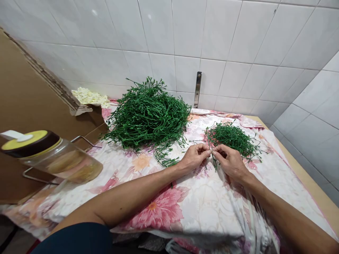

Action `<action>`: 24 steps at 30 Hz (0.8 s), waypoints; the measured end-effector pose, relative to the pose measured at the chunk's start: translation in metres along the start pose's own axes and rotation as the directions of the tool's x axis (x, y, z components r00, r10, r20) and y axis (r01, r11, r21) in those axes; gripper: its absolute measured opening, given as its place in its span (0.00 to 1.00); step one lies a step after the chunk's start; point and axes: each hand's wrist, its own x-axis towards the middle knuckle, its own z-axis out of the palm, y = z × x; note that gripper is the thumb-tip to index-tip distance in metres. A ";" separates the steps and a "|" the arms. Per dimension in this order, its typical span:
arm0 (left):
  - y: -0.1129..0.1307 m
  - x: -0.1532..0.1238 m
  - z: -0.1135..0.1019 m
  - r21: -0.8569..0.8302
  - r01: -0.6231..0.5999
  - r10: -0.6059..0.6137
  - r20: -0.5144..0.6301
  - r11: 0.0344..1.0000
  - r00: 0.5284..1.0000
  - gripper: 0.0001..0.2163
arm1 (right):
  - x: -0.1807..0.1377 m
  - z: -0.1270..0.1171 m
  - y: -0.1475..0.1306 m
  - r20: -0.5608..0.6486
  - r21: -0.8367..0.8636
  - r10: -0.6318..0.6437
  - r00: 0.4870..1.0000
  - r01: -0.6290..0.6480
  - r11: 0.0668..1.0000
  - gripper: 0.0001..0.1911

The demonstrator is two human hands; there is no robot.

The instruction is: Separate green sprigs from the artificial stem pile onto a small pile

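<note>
My left hand (194, 156) and my right hand (231, 163) meet fingertip to fingertip over the cloth, both closed in a pinch. Between them is a thin green plastic flower stem (214, 161), mostly covered by the fingers; its exact join cannot be made out. Just behind my right hand lies a small pile of green stems (235, 138). A much larger tangled heap of the same stems (150, 118) rises beyond my left hand. Several loose stems (165, 158) trail from that heap toward my left forearm.
A floral cloth (159, 211) covers the table. At the left stands a clear jar (66, 162) with a yellow lid and liquid inside, beside cardboard (29, 91). Pale flower heads (88, 97) sit at the back left. A metal bracket (197, 90) is against the tiled wall. White strips (246, 215) hang in front.
</note>
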 end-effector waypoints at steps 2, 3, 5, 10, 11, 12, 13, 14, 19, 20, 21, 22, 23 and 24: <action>0.001 -0.001 0.000 0.001 -0.004 0.004 -0.014 1.000 1.000 0.18 | 0.000 0.000 0.000 -0.004 -0.005 0.003 1.000 -0.003 1.000 0.10; 0.001 -0.001 0.000 0.005 -0.005 0.005 -0.022 1.000 1.000 0.18 | 0.000 0.000 0.000 -0.005 -0.011 0.001 1.000 -0.001 1.000 0.10; 0.001 -0.001 0.000 0.012 0.000 0.000 -0.028 1.000 1.000 0.19 | 0.001 0.000 0.001 -0.001 -0.021 -0.003 1.000 0.003 1.000 0.09; 0.003 -0.001 0.000 0.006 0.015 -0.015 -0.027 1.000 1.000 0.19 | 0.001 0.002 0.002 0.008 -0.024 -0.016 1.000 0.016 1.000 0.09; 0.003 -0.001 0.000 0.004 0.014 -0.014 -0.027 1.000 1.000 0.19 | 0.001 0.002 0.001 0.008 -0.020 -0.015 1.000 0.015 1.000 0.09; 0.003 -0.001 0.000 0.002 0.015 -0.015 -0.025 1.000 1.000 0.19 | 0.001 0.002 0.001 0.010 -0.011 -0.013 1.000 0.013 1.000 0.09; 0.004 -0.001 0.000 -0.001 0.019 -0.020 -0.026 1.000 0.999 0.19 | 0.001 0.002 0.001 0.012 0.001 -0.011 1.000 0.011 1.000 0.09; 0.005 -0.001 0.000 -0.006 0.027 -0.028 -0.027 1.000 0.999 0.19 | 0.001 0.002 0.000 0.016 0.015 -0.010 1.000 0.009 1.000 0.09; 0.007 -0.001 -0.001 -0.013 0.059 -0.059 -0.024 0.998 0.998 0.18 | 0.000 0.003 0.001 0.033 0.041 0.000 0.999 -0.002 0.999 0.09; 0.007 -0.001 -0.001 -0.008 0.059 -0.059 -0.023 0.998 0.998 0.18 | 0.001 0.003 0.001 0.034 0.042 0.000 0.999 -0.002 0.999 0.09; 0.007 -0.001 -0.001 -0.003 0.060 -0.060 -0.023 0.998 0.998 0.18 | 0.001 0.004 0.001 0.032 0.043 0.000 0.999 -0.001 0.999 0.09; 0.007 -0.001 0.000 0.002 0.061 -0.061 -0.026 0.998 0.998 0.18 | 0.001 0.004 0.001 0.029 0.045 0.001 1.000 -0.002 0.999 0.08; 0.007 -0.001 0.000 0.006 0.062 -0.062 -0.031 0.998 0.998 0.18 | 0.001 0.004 0.001 0.025 0.044 0.003 1.000 -0.004 0.999 0.08; 0.007 -0.001 0.000 0.011 0.058 -0.058 -0.041 0.998 0.997 0.18 | 0.001 0.004 0.002 0.020 0.042 0.006 1.000 -0.006 0.999 0.08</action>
